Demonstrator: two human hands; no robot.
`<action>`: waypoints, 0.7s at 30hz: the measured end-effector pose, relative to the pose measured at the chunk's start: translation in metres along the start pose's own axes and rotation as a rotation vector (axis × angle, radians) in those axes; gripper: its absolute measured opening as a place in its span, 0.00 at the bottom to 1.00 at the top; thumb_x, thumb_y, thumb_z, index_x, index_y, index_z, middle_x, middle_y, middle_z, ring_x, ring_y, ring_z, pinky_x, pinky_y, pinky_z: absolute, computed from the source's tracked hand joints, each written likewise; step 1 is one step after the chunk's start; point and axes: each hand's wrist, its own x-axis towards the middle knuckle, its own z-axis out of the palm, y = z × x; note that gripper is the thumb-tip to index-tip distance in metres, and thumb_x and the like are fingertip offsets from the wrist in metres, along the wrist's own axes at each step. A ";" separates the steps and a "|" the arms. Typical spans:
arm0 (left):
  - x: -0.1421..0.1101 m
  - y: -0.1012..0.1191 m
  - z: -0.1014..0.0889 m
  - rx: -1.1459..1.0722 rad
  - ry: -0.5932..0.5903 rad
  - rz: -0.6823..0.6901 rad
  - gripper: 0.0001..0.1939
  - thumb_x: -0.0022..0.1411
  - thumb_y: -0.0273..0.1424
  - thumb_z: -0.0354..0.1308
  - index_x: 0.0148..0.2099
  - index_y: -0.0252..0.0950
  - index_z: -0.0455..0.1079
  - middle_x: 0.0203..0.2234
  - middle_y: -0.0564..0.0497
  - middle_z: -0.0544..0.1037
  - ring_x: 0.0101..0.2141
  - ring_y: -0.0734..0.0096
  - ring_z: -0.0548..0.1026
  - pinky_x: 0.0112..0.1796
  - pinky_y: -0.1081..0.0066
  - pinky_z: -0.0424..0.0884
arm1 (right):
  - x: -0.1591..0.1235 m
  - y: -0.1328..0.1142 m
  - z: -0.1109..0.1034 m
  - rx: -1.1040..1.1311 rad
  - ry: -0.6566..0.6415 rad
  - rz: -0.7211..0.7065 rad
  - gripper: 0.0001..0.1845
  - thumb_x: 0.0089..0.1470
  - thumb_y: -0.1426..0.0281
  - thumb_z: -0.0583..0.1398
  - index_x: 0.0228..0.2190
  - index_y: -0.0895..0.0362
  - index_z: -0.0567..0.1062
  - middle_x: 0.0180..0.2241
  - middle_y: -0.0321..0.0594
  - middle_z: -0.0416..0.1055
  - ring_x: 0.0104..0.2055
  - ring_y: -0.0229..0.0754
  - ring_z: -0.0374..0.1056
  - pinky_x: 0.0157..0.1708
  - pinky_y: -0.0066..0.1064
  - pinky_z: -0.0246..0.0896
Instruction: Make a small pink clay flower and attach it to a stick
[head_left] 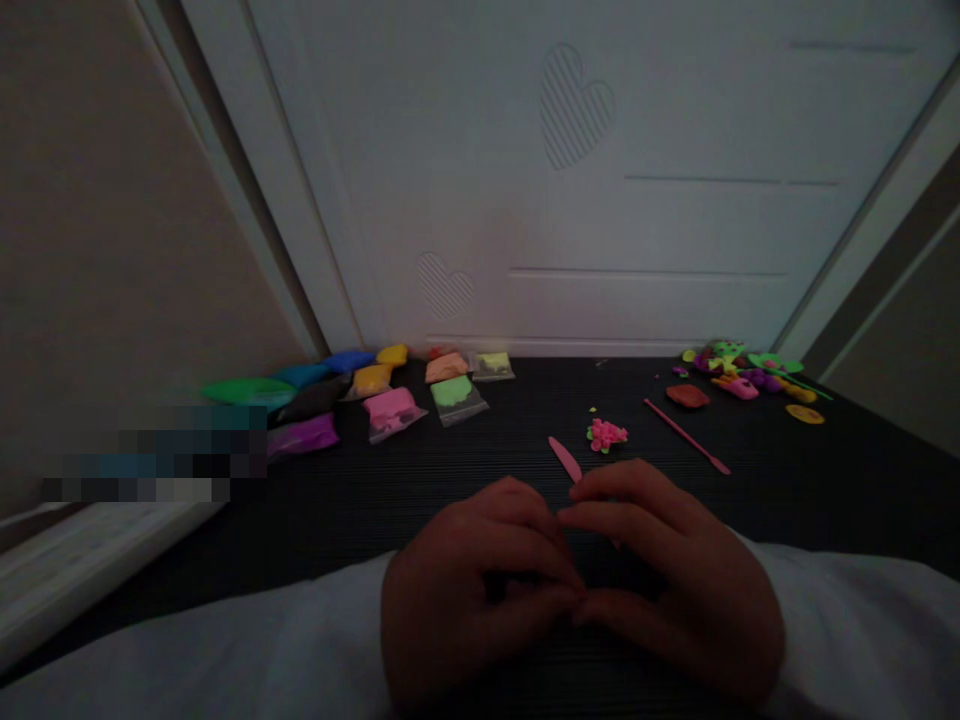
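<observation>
My left hand is closed in a pinch, thumb and index finger together at the tips. My right hand curls in from the other side, its thumb touching the left fingertips and its upper fingers bent over the left knuckles. Whatever lies between the fingertips is too small and dark to make out. Just beyond the hands lies a pink plastic knife, its near end hidden behind my right fingers. Beside it sits a cluster of small pink clay pieces with green edges.
Bags of coloured clay lie at the back left. On the right are a pink modelling stick, a reddish-brown clay disc, a yellow round piece and a pile of colourful shapes. A white panel rises behind the black tabletop.
</observation>
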 end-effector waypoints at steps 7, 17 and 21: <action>-0.004 -0.016 -0.009 0.273 0.112 0.152 0.08 0.53 0.24 0.50 0.35 0.36 0.69 0.30 0.50 0.71 0.37 0.70 0.62 0.38 0.68 0.61 | 0.001 0.003 -0.001 -0.006 -0.005 0.079 0.23 0.38 0.69 0.61 0.40 0.55 0.64 0.41 0.40 0.59 0.43 0.38 0.56 0.40 0.30 0.56; -0.003 -0.030 -0.008 0.447 0.014 0.116 0.09 0.55 0.27 0.47 0.33 0.38 0.69 0.31 0.51 0.70 0.37 0.68 0.61 0.36 0.66 0.61 | 0.001 0.005 -0.001 0.017 -0.030 0.171 0.21 0.39 0.78 0.57 0.38 0.53 0.65 0.40 0.37 0.60 0.42 0.36 0.57 0.41 0.29 0.56; -0.005 -0.030 -0.009 0.405 -0.006 0.126 0.10 0.55 0.26 0.47 0.35 0.38 0.69 0.30 0.51 0.70 0.36 0.68 0.61 0.36 0.66 0.60 | 0.000 0.004 -0.001 0.028 -0.040 0.177 0.19 0.41 0.79 0.56 0.38 0.53 0.65 0.40 0.37 0.60 0.42 0.36 0.57 0.41 0.28 0.56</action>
